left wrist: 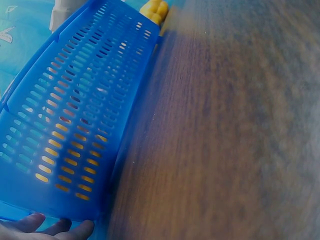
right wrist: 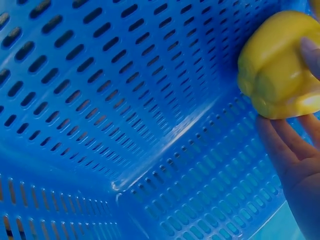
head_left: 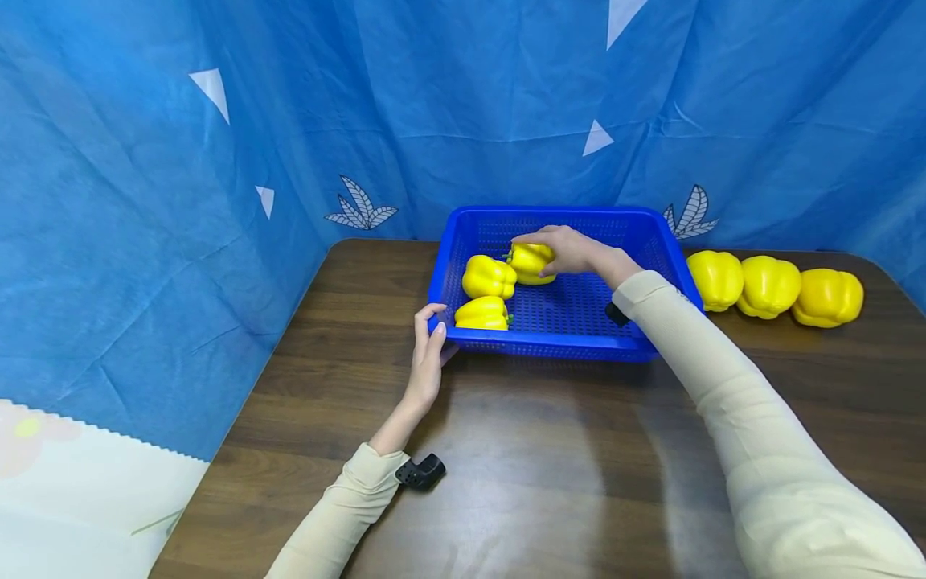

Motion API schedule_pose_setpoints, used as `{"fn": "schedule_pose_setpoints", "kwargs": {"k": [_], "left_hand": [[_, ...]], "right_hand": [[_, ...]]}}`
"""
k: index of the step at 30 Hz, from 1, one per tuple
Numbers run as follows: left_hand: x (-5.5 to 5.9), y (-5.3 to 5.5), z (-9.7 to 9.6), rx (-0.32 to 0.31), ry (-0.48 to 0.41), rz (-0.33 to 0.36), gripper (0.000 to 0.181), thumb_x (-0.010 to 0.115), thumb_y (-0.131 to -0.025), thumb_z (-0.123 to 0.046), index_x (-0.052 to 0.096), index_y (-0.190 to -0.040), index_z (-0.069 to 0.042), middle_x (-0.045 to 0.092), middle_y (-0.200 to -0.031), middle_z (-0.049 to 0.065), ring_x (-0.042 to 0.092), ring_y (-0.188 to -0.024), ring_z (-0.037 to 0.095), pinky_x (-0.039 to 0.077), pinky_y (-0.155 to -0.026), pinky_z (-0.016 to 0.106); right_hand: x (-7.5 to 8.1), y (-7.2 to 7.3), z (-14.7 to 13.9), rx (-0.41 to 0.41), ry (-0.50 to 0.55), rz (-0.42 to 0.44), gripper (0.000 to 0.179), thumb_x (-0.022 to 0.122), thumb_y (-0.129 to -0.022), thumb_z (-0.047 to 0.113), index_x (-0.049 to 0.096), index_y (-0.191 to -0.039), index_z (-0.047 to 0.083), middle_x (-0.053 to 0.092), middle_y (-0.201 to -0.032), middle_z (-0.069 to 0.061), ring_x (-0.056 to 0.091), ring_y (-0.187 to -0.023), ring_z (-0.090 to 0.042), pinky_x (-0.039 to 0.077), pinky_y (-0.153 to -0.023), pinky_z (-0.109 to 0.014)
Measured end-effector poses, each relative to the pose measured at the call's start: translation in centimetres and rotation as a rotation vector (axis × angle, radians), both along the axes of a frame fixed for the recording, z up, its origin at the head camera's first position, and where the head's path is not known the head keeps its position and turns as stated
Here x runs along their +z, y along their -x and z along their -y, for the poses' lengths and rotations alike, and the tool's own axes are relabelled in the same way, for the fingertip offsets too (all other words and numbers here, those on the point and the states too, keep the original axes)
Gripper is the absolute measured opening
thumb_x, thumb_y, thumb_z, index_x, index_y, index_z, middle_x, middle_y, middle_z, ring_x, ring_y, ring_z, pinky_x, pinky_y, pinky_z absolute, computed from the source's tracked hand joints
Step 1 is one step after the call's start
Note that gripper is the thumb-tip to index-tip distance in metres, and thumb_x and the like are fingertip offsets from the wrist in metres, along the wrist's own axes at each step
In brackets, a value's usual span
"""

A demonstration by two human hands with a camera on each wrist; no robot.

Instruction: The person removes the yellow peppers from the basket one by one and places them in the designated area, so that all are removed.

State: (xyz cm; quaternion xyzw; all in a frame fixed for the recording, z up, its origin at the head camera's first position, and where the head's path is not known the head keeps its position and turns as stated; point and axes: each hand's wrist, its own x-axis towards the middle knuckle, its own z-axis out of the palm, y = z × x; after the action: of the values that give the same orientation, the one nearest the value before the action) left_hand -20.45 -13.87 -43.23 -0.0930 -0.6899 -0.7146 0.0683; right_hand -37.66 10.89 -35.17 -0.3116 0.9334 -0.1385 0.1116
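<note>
A blue perforated plastic basket (head_left: 571,338) stands on the table with three yellow bell peppers at its left side. My right hand (head_left: 571,248) reaches inside and grips the rear bell pepper (head_left: 530,265), thumb and fingers around its sides; the right wrist view shows this bell pepper (right wrist: 275,60) close to the basket's wall. Beside it lie a second bell pepper (head_left: 488,277) and, by the front wall, a third bell pepper (head_left: 481,313). At the front left corner my left hand (head_left: 427,358) holds the basket's rim; in the left wrist view only some fingertips (left wrist: 82,230) show.
Right of the basket, three more yellow bell peppers (head_left: 768,287) stand in a row on the brown wooden table (head_left: 506,450). A blue patterned cloth (head_left: 463,104) hangs behind the table and along its left side.
</note>
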Motion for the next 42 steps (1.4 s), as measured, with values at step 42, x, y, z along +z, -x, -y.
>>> {"fn": "schedule_pose_setpoints", "kwargs": {"k": [42], "left_hand": [[0.2, 0.0, -0.2, 0.008, 0.002, 0.003, 0.04, 0.032, -0.098, -0.027, 0.026, -0.134, -0.009, 0.02, -0.146, 0.012, 0.027, -0.136, 0.036, 0.033, -0.101, 0.066]], "right_hand": [[1.7, -1.5, -4.8, -0.115, 0.101, 0.055, 0.064, 0.065, -0.086, 0.02, 0.037, -0.143, 0.023, 0.039, -0.147, -0.015, 0.041, -0.126, -0.036, 0.041, -0.102, -0.055]]}}
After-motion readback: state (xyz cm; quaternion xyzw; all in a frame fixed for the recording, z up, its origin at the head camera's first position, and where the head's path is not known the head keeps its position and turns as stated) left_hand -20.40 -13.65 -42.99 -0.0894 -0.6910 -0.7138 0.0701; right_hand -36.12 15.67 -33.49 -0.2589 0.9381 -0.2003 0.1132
